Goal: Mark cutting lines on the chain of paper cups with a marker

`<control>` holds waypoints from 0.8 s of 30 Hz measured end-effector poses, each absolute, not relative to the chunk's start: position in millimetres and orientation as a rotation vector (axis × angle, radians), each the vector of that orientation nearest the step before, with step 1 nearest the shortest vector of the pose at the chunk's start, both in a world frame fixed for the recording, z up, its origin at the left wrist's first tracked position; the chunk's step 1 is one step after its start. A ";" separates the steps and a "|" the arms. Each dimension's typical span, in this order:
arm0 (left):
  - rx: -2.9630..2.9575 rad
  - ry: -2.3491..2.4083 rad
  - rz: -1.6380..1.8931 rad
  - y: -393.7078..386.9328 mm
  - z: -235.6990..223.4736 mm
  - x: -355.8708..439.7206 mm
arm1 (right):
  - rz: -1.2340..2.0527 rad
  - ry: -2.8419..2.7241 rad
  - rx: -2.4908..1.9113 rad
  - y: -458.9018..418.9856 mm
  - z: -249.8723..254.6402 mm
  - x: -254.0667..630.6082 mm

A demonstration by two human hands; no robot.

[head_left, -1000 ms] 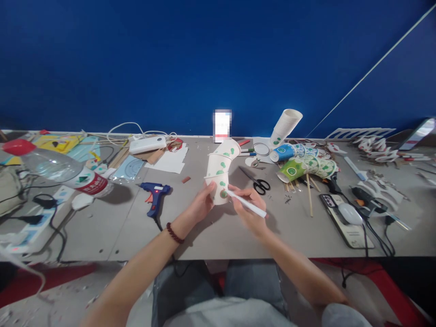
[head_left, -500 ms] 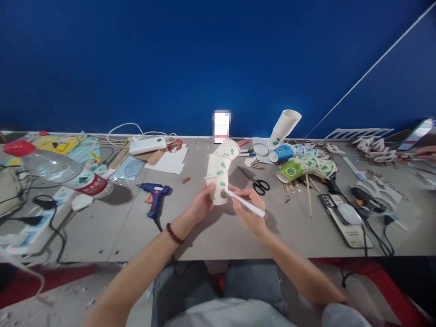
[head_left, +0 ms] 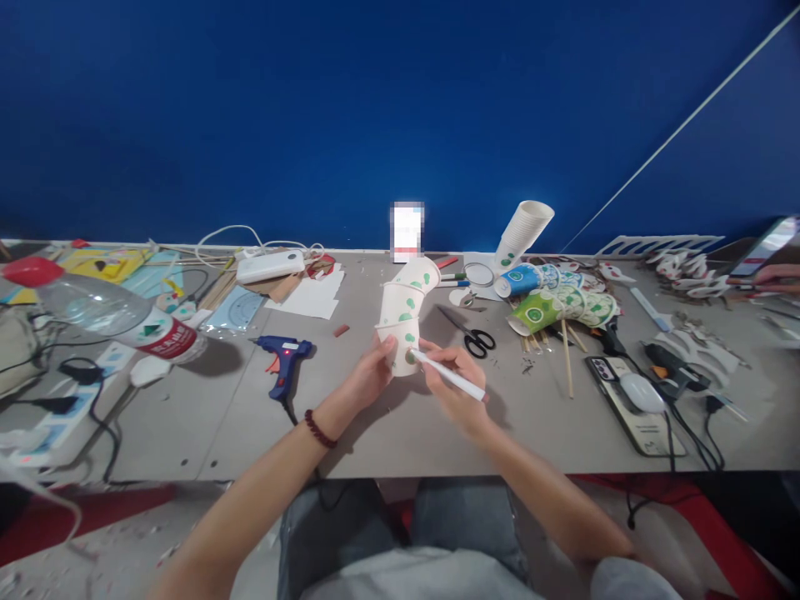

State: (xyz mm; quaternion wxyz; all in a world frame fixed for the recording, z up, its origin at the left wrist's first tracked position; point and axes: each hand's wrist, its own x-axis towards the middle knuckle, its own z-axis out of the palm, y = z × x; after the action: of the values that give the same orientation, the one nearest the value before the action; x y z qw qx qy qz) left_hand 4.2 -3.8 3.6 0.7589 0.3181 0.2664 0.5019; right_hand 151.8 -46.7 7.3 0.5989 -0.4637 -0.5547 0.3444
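Note:
A curved chain of white paper cups (head_left: 402, 302) with green spots stands in front of me, joined end to end. My left hand (head_left: 371, 368) grips the lowest cup from its left side, thumb on the front. My right hand (head_left: 459, 379) is closed round a white marker pen (head_left: 455, 378). The pen's tip meets a green spot low on the right of that cup. Just right of the hands lie black-handled scissors (head_left: 478, 342). A blue hot glue gun (head_left: 284, 360) rests on the table to the left.
At the right lie green and blue paper cup chains (head_left: 537, 312) and a leaning stack of white cups (head_left: 522, 233). A phone (head_left: 631, 417) bears a white mouse-like object (head_left: 642, 392). Far left are a red-capped bottle (head_left: 106, 308) and a power strip (head_left: 81, 417). Another person's hand (head_left: 781, 275) shows at the right edge.
The marker pen's tip has shifted slightly left on the green spot, and my right hand moved a little with it. My left hand and the cups stay nearly still.

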 end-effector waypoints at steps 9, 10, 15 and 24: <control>0.628 0.605 1.099 -3.2 0.2 3.1 | 0.814 -1.273 -1.106 -46.8 5.7 151.4; 0.626 0.601 1.096 -3.3 0.1 2.8 | 0.816 -1.273 -1.104 -46.7 5.1 151.6; 0.636 0.602 1.096 -3.7 0.3 2.0 | 0.805 -1.303 -1.088 -45.9 3.8 152.3; 0.646 0.606 1.103 -3.1 -1.2 2.1 | 0.776 -1.316 -1.111 -47.2 8.7 150.2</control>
State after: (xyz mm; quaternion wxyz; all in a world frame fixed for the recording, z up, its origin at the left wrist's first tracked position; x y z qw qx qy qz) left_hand 2.1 -3.1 -1.2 0.7601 0.2969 0.2786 0.5065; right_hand 150.2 -47.2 8.7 0.5862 -0.4766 -0.5644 0.3327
